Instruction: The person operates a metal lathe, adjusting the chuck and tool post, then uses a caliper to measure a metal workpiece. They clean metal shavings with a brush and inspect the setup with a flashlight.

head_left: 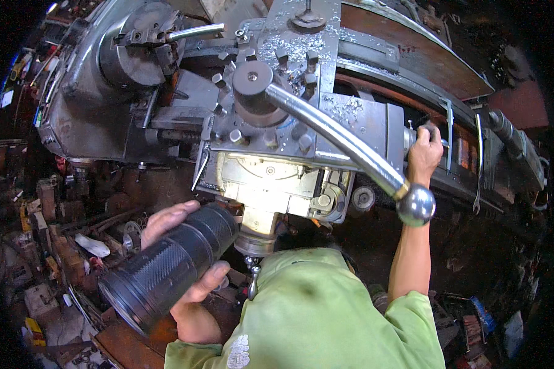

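Observation:
My left hand [194, 270] is wrapped round a thick black cylinder [169, 264] with textured and ringed bands. The cylinder slants up and right, its far end close to the brightly lit front of the lathe's cross slide [261, 184]. My right hand [426, 150] is closed on a small crank handle [444, 143] at the right end of the top slide [366, 126]. Between my hands stands the square tool post [255, 92] with several clamp bolts. A steel lever [341, 136] with a ball knob [415, 205] reaches from its top toward my right forearm.
The lathe chuck [135, 58] is at the far left, a steel bar [197, 32] by its jaws. Metal chips [289, 44] litter the carriage. A ball-ended crank [252, 277] hangs below the slide. A wrench [479, 166] lies at right; clutter [49, 246] fills the left.

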Demonstrator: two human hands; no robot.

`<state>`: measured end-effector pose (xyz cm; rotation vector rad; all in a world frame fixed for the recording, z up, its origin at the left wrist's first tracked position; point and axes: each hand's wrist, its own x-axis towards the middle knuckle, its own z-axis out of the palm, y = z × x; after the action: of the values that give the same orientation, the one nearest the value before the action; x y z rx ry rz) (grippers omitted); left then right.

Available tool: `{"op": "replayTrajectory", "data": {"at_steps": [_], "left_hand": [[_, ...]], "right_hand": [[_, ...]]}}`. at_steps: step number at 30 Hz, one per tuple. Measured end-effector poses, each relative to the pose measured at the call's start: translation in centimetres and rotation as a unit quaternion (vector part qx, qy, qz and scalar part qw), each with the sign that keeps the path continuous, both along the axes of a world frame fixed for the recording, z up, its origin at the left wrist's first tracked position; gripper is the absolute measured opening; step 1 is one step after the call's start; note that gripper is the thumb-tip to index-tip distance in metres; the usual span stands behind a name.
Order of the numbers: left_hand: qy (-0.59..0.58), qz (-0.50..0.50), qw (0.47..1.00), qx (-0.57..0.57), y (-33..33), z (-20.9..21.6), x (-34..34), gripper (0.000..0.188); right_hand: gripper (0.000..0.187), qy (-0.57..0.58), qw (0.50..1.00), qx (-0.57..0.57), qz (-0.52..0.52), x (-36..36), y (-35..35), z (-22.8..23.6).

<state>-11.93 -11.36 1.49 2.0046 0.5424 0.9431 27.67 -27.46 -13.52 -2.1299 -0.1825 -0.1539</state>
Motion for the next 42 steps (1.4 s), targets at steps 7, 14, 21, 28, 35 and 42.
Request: {"op": "replayTrajectory", "data": {"at_steps": [7, 14, 21, 28, 35, 42], "left_hand": [[0.038, -0.009, 0.999, 0.021, -0.5, -0.6, 1.0, 0.081], [0.070, -0.018, 0.997, 0.025, -0.6, -0.5, 1.4, 0.080], [0.052, -0.008, 0.998, 0.023, -0.7, -1.0, 1.8, 0.078], [0.088, 0.041, 0.995, 0.036, -1.9, -2.1, 1.9, 0.077], [-0.008, 0.130, 0.989, -0.067, -4.3, -4.2, 1.9, 0.074], [-0.104, 0.112, 0.986, -0.062, -4.2, -5.8, -0.3, 0.067]], "right_hand": [[0.022, -0.005, 0.999, 0.029, 0.013, -0.1, 0.0, -0.2], [0.022, -0.011, 0.999, 0.028, 0.018, -0.1, -0.2, -0.3], [0.022, -0.017, 0.999, 0.037, 0.022, -0.1, -0.2, -0.4], [0.022, -0.050, 0.998, 0.037, 0.016, -0.2, 0.1, -0.4], [0.028, -0.028, 0.999, -0.016, -0.003, -0.4, 0.2, 0.4], [0.037, -0.005, 1.000, -0.028, -0.006, -0.2, 0.6, 0.8]]}}
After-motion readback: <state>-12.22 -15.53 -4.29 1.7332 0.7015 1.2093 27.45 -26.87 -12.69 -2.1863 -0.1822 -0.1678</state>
